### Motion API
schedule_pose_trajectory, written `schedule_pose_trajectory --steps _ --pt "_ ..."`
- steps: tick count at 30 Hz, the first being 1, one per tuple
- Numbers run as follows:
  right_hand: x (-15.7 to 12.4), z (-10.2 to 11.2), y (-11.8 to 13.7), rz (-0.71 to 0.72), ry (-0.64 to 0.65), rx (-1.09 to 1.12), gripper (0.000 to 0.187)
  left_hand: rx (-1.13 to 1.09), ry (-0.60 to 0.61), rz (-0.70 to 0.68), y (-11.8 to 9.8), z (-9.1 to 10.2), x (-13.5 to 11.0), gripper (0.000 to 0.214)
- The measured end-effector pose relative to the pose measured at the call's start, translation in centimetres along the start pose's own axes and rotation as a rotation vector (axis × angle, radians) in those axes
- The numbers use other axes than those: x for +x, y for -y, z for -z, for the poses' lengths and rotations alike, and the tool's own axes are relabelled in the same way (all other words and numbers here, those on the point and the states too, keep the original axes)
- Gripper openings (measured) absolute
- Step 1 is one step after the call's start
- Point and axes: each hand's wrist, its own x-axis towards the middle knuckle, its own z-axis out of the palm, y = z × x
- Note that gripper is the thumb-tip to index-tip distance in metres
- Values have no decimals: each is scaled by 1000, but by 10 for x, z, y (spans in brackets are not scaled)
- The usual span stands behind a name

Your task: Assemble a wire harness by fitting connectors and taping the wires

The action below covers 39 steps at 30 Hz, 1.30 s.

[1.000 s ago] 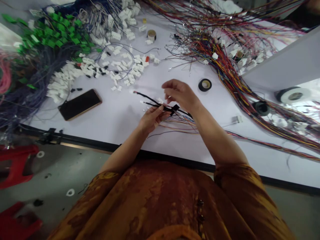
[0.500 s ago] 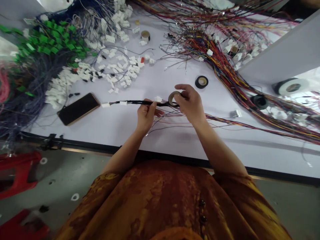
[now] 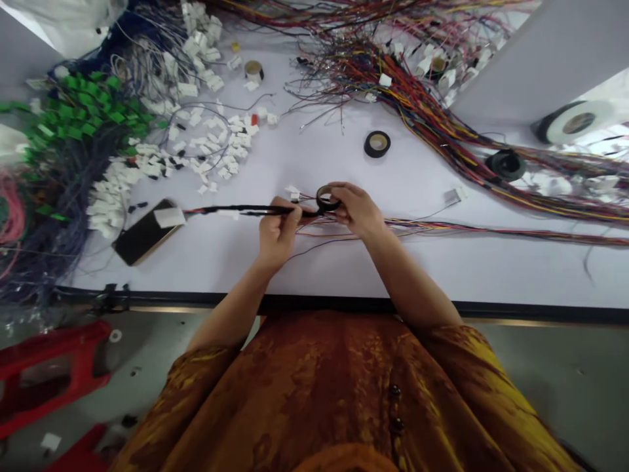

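Observation:
My left hand (image 3: 278,231) is closed around a wire harness (image 3: 246,210) whose left stretch is bound in black. A white connector (image 3: 170,217) at the harness's left end lies over the phone. In my right hand (image 3: 358,208) a small roll of black tape (image 3: 325,198) is pinched between thumb and fingers, right against the wires. Small white connectors (image 3: 293,193) on short leads stick up between the two hands. Loose coloured wires (image 3: 442,227) run on from under my right hand to the right edge.
A phone (image 3: 142,239) lies at left, beside piles of white connectors (image 3: 236,147) and green connectors (image 3: 88,108). Another black tape roll (image 3: 377,143) sits beyond my hands. A thick wire bundle (image 3: 427,124) crosses the right side. The table's dark edge (image 3: 314,305) is close to my body.
The tape roll and my right hand have come closer to my left hand. The harness has shifted left, so its end connector now overlaps the phone. The view has also moved slightly.

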Motion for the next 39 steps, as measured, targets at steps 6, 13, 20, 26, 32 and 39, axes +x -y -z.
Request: schedule_pose_trajectory --steps 6,13,20,26,32,39 --pt "-21 17 -24 211 -77 169 21 -71 197 131 14 -12 18 33" --pt "-70 5 -55 691 -202 -411 25 42 13 140 -3 -33 28 35" --pt "-33 11 -25 394 -157 -211 21 359 218 -276 -19 -24 2 25" --pt "-56 13 -45 577 -89 -284 25 181 -64 -92 -3 -32 4 28" --pt "-75 17 -47 620 -196 -396 16 134 52 -10 -13 -37 -1 29" --pt "-17 36 -13 36 15 177 12 337 131 -256 -8 -36 -18 24"
